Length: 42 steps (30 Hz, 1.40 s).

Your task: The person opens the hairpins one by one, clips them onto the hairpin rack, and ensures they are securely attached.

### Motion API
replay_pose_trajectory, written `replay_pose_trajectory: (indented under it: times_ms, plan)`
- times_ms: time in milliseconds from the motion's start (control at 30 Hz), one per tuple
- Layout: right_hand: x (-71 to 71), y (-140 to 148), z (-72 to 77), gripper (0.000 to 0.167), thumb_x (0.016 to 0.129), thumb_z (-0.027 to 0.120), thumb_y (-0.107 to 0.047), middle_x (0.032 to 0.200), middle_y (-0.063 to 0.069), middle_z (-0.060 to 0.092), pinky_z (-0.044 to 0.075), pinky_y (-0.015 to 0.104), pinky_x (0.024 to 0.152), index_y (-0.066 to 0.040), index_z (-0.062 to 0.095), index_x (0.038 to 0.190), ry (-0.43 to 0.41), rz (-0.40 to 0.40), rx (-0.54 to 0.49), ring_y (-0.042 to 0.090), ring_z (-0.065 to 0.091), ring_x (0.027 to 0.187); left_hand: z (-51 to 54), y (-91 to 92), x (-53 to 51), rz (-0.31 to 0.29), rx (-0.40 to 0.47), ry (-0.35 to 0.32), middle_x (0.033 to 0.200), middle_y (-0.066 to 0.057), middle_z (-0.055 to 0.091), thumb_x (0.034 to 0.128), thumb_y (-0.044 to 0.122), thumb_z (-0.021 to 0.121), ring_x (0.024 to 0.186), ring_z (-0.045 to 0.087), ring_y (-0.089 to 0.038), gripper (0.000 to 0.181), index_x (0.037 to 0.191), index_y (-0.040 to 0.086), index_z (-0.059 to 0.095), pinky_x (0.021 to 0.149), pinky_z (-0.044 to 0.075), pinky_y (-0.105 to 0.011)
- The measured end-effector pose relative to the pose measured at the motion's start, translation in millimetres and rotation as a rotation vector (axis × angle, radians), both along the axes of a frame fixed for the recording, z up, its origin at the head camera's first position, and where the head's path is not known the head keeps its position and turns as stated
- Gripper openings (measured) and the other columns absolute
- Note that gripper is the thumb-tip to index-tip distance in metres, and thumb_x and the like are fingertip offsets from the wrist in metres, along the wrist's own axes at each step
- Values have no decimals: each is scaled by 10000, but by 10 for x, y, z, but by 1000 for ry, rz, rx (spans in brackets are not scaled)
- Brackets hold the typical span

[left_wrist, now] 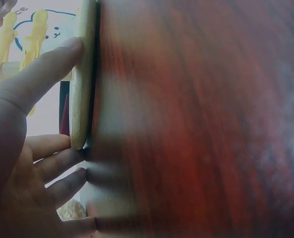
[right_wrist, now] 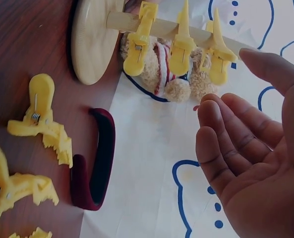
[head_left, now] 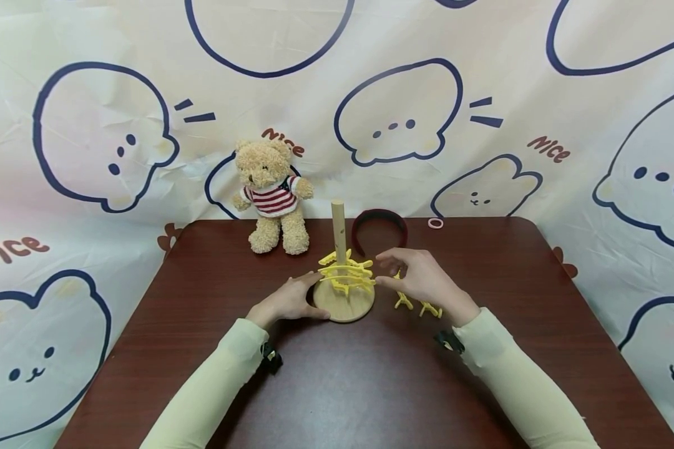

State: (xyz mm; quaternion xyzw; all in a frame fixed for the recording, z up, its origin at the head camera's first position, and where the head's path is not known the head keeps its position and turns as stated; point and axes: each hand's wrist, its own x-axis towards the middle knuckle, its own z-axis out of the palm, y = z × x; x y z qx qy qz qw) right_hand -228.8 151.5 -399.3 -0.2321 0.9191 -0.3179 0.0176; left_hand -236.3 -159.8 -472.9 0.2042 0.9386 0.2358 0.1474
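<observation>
A wooden stand (head_left: 345,310) has a round base and an upright pole. My left hand (head_left: 289,300) grips the base at its left side, the thumb (left_wrist: 62,54) on the rim and fingers (left_wrist: 62,158) against the edge farther round. Three yellow spring claw clips (right_wrist: 180,57) sit on the pole one above another. Right of the pole is my right hand (head_left: 424,280), holding nothing. Its thumb (right_wrist: 265,67) is close to the top clip, with the other fingers loosely bent. Several loose yellow claw clips (right_wrist: 40,106) lie on the table below the right hand.
Behind the stand, a dark red headband (head_left: 379,214) stands on the brown table (head_left: 337,386). A teddy bear (head_left: 272,199) in a striped shirt is at the back left. Near the back edge lies a small pink ring (head_left: 435,223). A printed cloth (head_left: 292,112) hangs behind.
</observation>
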Motion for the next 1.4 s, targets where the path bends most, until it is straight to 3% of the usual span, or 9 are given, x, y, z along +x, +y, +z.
replay_pose_trajectory:
  times_ms: [167, 300, 600, 1067, 1400]
  plan:
    - [39, 152, -27, 396, 860, 782, -391, 1081, -72, 712, 535, 303, 723, -269, 683, 1224, -21, -24, -26, 126, 629, 863, -7, 0, 3, -9, 9, 24, 1591, -193, 367, 768, 515, 826, 1505, 315, -320, 990, 1539, 85, 376, 1203, 206, -637]
    - [60, 293, -58, 359, 865, 776, -393, 1001, -73, 712, 537, 301, 687, -286, 689, 1197, -28, -50, -38, 124, 619, 823, -25, -2, -4, -11, 8, 29, 1588, -193, 371, 767, 517, 826, 1503, 319, -319, 989, 1537, 85, 380, 1203, 209, -635]
    - [103, 582, -178, 339, 857, 773, -437, 925, -65, 699, 509, 293, 604, -248, 713, 1132, -40, -125, -35, 153, 596, 789, -42, -3, -3, -10, 7, 25, 1590, -204, 362, 771, 517, 824, 1498, 324, -332, 995, 1540, 78, 372, 1206, 206, -629]
    - [215, 963, -447, 390, 863, 770, -427, 910, -18, 724, 496, 284, 648, -121, 738, 1104, -57, -241, 39, 145, 604, 773, -13, -2, -2, 0, 11, 10, 1603, -191, 343, 773, 529, 818, 1510, 303, -318, 1004, 1551, 92, 357, 1218, 182, -619]
    - [299, 1123, -590, 330, 853, 773, -418, 888, -27, 735, 499, 291, 678, -144, 748, 1034, -92, -288, 129, 94, 621, 752, -23, -2, -8, -7, 4, 19, 1598, -201, 348, 772, 534, 815, 1504, 314, -327, 1002, 1544, 79, 367, 1210, 199, -626]
